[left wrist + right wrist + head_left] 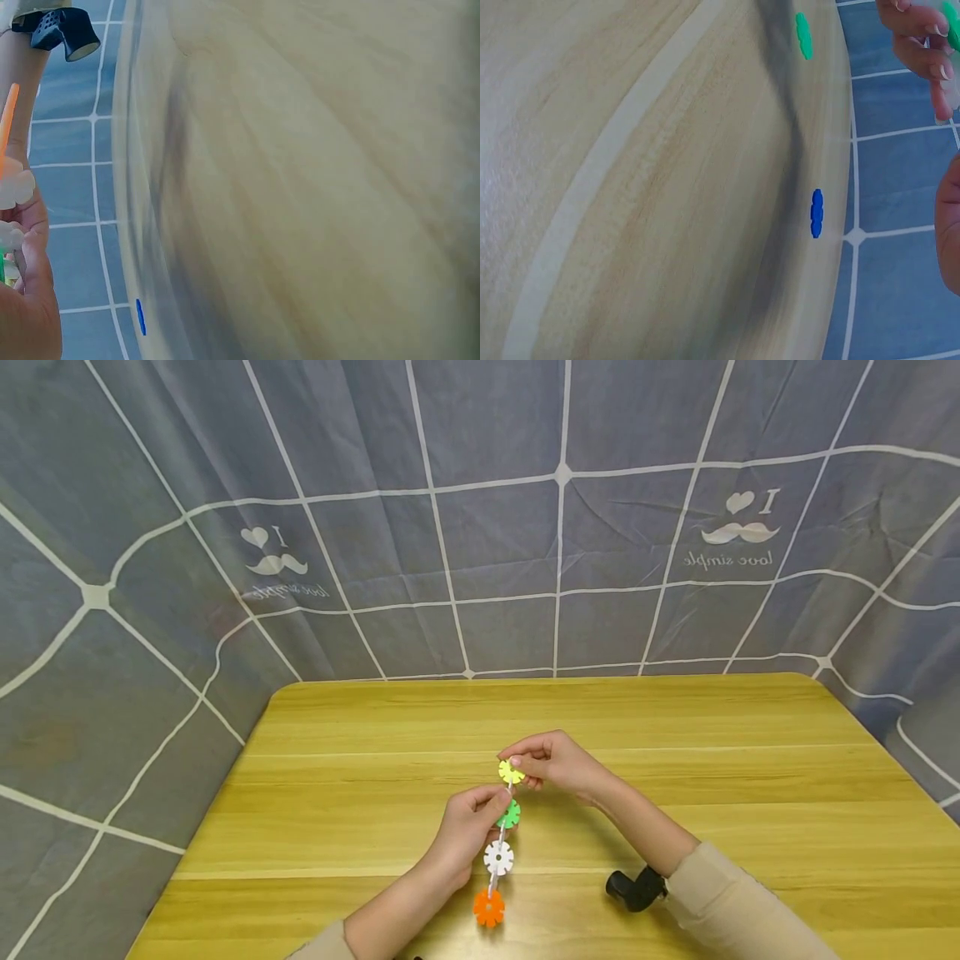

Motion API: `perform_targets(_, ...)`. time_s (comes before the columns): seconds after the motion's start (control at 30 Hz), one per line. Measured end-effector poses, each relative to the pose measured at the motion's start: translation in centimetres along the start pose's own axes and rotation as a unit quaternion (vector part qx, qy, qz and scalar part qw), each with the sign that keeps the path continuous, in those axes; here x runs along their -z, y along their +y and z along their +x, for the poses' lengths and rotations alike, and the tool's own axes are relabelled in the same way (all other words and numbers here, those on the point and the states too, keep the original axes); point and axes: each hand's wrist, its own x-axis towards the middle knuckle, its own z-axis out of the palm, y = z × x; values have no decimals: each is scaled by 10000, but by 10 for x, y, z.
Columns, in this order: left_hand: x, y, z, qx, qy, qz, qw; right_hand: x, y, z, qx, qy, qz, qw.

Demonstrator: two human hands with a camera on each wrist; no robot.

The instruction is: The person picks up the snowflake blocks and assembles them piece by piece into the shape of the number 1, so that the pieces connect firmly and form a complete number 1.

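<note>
A chain of slotted snowflake discs runs between the hands in the head view. Its faces read, from the near end, orange disc (489, 910), white disc (498, 865), green disc (513, 815) and yellow disc (510, 773), with pale discs edge-on between them. My left hand (465, 828) pinches the chain around the green disc, its thumb covering part of it. At the far end, my right hand (561, 766) holds the yellow disc between thumb and fingers. The left wrist view catches the orange disc (8, 120) edge-on; the right wrist view shows both hands only partly.
The wooden table (337, 810) lies beneath the hands, with a grey grid-patterned curtain (495, 543) behind. A loose blue disc (817, 214) and a loose green disc (804, 36) appear on the tabletop in the right wrist view. A black device (636, 890) sits at the right wrist.
</note>
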Motion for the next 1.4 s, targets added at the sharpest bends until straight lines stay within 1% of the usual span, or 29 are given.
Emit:
perform_targets(0.23, -3, 1, 0, -28, 139, -5, 9999, 0, -1, -2, 45, 115, -38, 9999)
perform_targets(0.5, -3, 0, 0, -26, 162, 82, 9998, -1, 0, -3, 17, 209, 30, 9998)
perform_targets(0.7, -6, 2, 0, -58, 223, 51, 9997, -1, -1, -5, 32, 263, 77, 9996)
perform_targets(0.9, -6, 2, 2, 40, 319, 107, 9994, -7, -2, -8, 141, 385, -78, 9991)
perform_targets(1.0, -6, 1, 3, 66, 319, 94, 9994, -8, -2, -8, 122, 439, -188, 9988)
perform_targets(1.1, -6, 1, 4, 81, 294, 59, 9995, -6, -3, -8, 90, 452, -148, 9988)
perform_targets(1.23, -6, 2, 4, 82, 231, 65, 9997, -3, -5, -9, 85, 292, -17, 9995)
perform_targets(1.4, -4, 5, 3, 106, -7, 63, 9999, 4, -6, -12, 126, -100, 32, 9999)
